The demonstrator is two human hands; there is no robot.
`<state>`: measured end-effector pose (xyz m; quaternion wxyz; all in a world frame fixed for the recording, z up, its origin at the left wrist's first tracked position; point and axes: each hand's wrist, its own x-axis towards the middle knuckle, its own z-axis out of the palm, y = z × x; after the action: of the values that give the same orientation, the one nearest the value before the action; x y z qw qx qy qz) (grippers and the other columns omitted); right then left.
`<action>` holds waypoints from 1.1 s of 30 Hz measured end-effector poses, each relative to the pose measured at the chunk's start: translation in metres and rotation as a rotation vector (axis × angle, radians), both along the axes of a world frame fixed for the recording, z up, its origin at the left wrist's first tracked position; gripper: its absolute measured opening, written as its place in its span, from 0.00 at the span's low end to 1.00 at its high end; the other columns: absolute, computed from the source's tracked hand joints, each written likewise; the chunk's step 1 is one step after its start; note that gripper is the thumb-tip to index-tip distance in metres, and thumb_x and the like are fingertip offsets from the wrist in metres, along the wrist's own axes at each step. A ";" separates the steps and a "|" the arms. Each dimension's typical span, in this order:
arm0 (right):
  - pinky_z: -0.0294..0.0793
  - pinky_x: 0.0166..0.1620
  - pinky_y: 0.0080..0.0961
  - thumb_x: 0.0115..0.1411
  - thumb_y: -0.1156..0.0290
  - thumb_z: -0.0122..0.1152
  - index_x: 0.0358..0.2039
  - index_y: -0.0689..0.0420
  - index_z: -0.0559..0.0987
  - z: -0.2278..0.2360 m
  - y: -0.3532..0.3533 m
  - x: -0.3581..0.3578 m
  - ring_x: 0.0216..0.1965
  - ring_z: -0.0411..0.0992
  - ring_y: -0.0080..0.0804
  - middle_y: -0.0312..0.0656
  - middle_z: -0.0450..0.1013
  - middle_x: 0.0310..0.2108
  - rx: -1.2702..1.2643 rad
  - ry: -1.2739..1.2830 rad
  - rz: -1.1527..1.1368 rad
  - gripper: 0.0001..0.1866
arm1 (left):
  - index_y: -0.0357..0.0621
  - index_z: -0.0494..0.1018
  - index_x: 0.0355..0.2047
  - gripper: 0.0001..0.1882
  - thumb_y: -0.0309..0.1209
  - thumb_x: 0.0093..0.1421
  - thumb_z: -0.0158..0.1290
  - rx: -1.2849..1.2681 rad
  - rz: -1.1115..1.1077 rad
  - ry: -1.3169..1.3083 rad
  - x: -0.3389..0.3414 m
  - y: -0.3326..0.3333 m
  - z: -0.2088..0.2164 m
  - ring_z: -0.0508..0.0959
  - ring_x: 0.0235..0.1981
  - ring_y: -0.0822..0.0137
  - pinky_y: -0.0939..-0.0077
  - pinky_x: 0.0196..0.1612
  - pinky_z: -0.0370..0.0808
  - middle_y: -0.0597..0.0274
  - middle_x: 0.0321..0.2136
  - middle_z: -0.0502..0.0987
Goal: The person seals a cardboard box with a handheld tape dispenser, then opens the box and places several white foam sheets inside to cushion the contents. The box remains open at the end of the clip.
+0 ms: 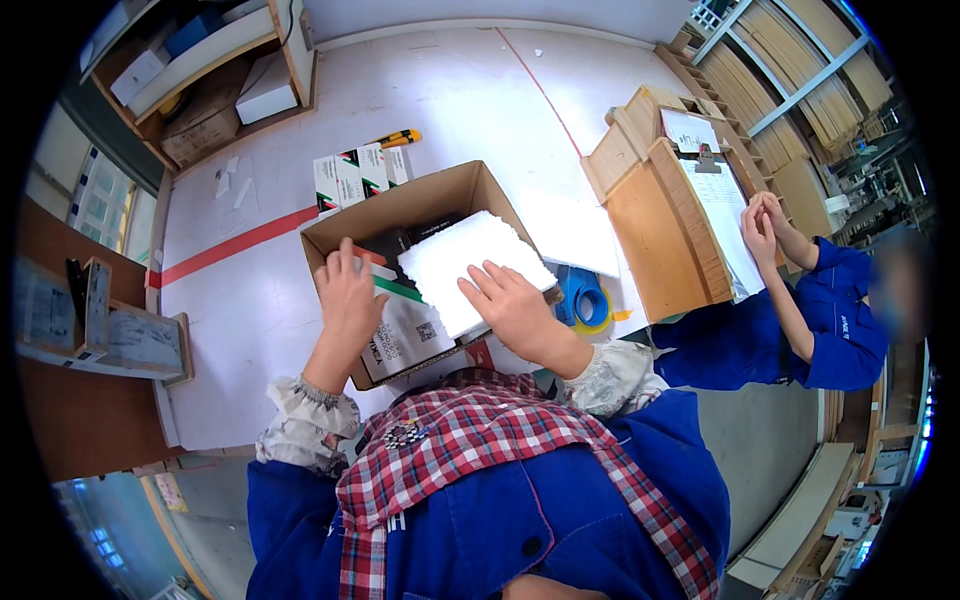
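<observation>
A workshop. A white bench (450,90) holds a carton (410,208), tape (570,292) and a cutter (398,137). A co-worker (845,315) wears blue workwear (735,345)

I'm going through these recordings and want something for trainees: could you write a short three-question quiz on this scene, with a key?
1. Multiple choice: what does the person's right hand rest on?
A) a clipboard
B) the white foam slab
C) a wooden stand

2. True or false: the yellow-and-black cutter lies outside the open cardboard box.

3. Fill in the blank, from the person's own viewpoint: the blue tape roll lies to the ____ of the open cardboard box.

Key: 1. B; 2. true; 3. right
</observation>
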<state>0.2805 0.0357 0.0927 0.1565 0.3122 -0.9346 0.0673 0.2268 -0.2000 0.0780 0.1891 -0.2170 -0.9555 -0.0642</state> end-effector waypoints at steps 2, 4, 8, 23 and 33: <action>0.65 0.50 0.36 0.47 0.79 0.49 0.46 0.62 0.70 -0.006 -0.004 0.002 0.48 0.65 0.46 0.51 0.67 0.46 0.033 -0.018 -0.011 0.22 | 0.34 0.68 0.44 0.26 0.37 0.46 0.56 0.325 -0.004 -0.477 -0.013 0.013 -0.025 0.70 0.41 0.45 0.63 0.45 0.66 0.39 0.42 0.69; 0.63 0.51 0.37 0.46 0.80 0.49 0.46 0.62 0.69 -0.007 -0.004 0.002 0.49 0.65 0.46 0.51 0.67 0.46 0.033 -0.054 -0.017 0.23 | 0.30 0.66 0.46 0.30 0.41 0.48 0.54 0.541 0.019 -0.819 -0.025 0.030 -0.052 0.70 0.42 0.43 0.63 0.46 0.65 0.37 0.42 0.68; 0.57 0.55 0.41 0.42 0.81 0.53 0.47 0.61 0.69 -0.005 0.005 0.000 0.52 0.62 0.49 0.51 0.65 0.48 0.013 -0.143 -0.004 0.26 | 0.24 0.63 0.47 0.37 0.48 0.50 0.53 0.632 0.085 -0.975 -0.025 0.055 -0.069 0.70 0.44 0.43 0.65 0.48 0.65 0.34 0.42 0.68; 0.58 0.53 0.45 0.50 0.80 0.51 0.51 0.52 0.66 -0.008 0.038 -0.016 0.56 0.59 0.41 0.44 0.62 0.53 -0.024 -0.346 0.221 0.25 | 0.28 0.72 0.31 0.26 0.39 0.41 0.65 1.289 0.450 -1.082 -0.044 0.048 -0.099 0.72 0.27 0.72 0.80 0.30 0.68 0.58 0.26 0.74; 0.58 0.54 0.42 0.44 0.78 0.58 0.54 0.53 0.63 0.007 0.035 -0.019 0.55 0.59 0.45 0.46 0.61 0.53 0.159 -0.353 0.123 0.33 | 0.36 0.74 0.24 0.10 0.30 0.43 0.60 1.397 0.465 -1.087 -0.049 0.049 -0.090 0.70 0.23 0.71 0.78 0.27 0.67 0.61 0.22 0.74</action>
<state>0.2614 0.0705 0.0999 -0.0394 0.3634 -0.9291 0.0565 0.1776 -0.1514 -0.0124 -0.1904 0.2048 -0.6766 -0.6812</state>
